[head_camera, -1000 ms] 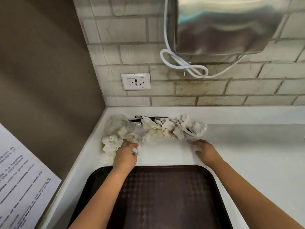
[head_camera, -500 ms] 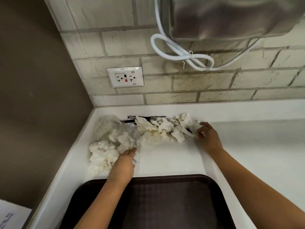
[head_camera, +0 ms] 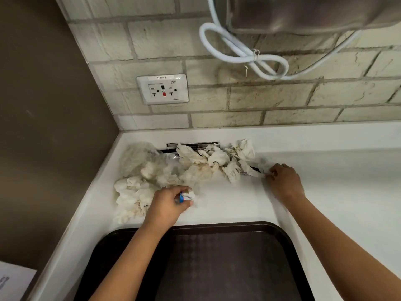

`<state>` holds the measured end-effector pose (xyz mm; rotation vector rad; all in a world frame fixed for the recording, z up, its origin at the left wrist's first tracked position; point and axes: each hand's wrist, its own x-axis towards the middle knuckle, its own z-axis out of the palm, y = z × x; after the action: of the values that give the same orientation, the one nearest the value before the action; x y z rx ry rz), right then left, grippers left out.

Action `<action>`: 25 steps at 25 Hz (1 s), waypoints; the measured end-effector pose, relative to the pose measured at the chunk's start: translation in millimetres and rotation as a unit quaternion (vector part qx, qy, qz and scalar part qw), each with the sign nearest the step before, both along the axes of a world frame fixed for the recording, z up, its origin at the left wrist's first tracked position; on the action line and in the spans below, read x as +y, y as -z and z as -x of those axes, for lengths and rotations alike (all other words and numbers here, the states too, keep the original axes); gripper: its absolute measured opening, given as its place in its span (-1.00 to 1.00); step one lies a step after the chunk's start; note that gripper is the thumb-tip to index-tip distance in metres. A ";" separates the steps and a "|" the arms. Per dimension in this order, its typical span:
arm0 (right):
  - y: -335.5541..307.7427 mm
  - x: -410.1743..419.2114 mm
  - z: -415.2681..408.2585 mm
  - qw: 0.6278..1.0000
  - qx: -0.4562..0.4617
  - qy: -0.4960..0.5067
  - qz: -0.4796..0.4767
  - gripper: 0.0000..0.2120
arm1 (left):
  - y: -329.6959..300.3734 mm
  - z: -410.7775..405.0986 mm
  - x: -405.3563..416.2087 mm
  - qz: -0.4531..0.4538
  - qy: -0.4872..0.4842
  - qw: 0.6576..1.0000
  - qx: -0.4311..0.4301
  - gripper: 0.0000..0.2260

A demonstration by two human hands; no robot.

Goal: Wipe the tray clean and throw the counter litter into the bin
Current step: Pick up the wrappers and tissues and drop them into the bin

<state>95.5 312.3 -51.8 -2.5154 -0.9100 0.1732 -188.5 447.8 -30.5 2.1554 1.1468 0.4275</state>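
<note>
A heap of crumpled, stained paper napkins (head_camera: 195, 168) lies along the back of the white counter (head_camera: 227, 203), mixed with clear plastic and dark wrappers. My left hand (head_camera: 167, 205) grips a small bit of litter with a blue part and some white tissue at the heap's front left. My right hand (head_camera: 284, 181) pinches the right end of the heap, a strip of napkin and wrapper. A dark brown tray (head_camera: 282, 246) lies on the counter just in front of me, under both forearms.
A brick wall with a white power socket (head_camera: 162, 89) rises behind the counter. A steel hand dryer (head_camera: 303, 14) with a looped white cable (head_camera: 243, 53) hangs above. A brown side wall (head_camera: 43, 127) closes the left. A printed sheet (head_camera: 13, 281) shows at the bottom left.
My right hand moved from the bare counter up to the right end of the heap and took hold of it. My left hand closed round a small blue-and-white piece.
</note>
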 end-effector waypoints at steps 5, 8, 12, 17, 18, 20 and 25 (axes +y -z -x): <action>3.2 -17.9 -0.7 0.999 0.026 -0.027 -0.033 -0.82 | 11.5 -6.4 0.4 -0.032 -0.012 0.999 -0.008 -0.71; 1.3 -22.3 0.2 0.997 0.048 -0.039 -0.050 -0.83 | 16.1 -9.0 2.6 -0.015 0.010 1.000 0.022 -0.71; 6.6 -30.3 5.9 0.993 -0.010 -0.115 0.016 -0.53 | 12.0 -13.9 -2.8 -0.004 0.028 0.998 0.062 -0.68; 7.0 -35.5 17.6 0.992 -0.056 -0.110 0.010 -0.73 | 1.1 -15.0 -18.9 -0.073 0.080 0.987 0.115 -0.53; 9.7 -36.0 17.6 0.993 -0.050 -0.103 0.019 -0.75 | -0.3 -16.2 -20.6 -0.051 0.071 0.993 0.081 -0.48; 16.7 -36.2 15.2 0.996 -0.024 -0.080 0.026 -0.66 | -5.4 -18.8 -22.1 0.040 0.015 0.997 -0.058 -0.48; 20.6 -39.4 12.3 0.996 0.019 -0.043 -0.071 -0.70 | -15.4 -16.6 -12.0 0.334 -0.073 0.898 -0.276 -0.68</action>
<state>83.2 273.0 -72.4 -2.3364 -0.9818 0.1757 -171.9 435.8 -15.1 1.2437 0.9403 0.5646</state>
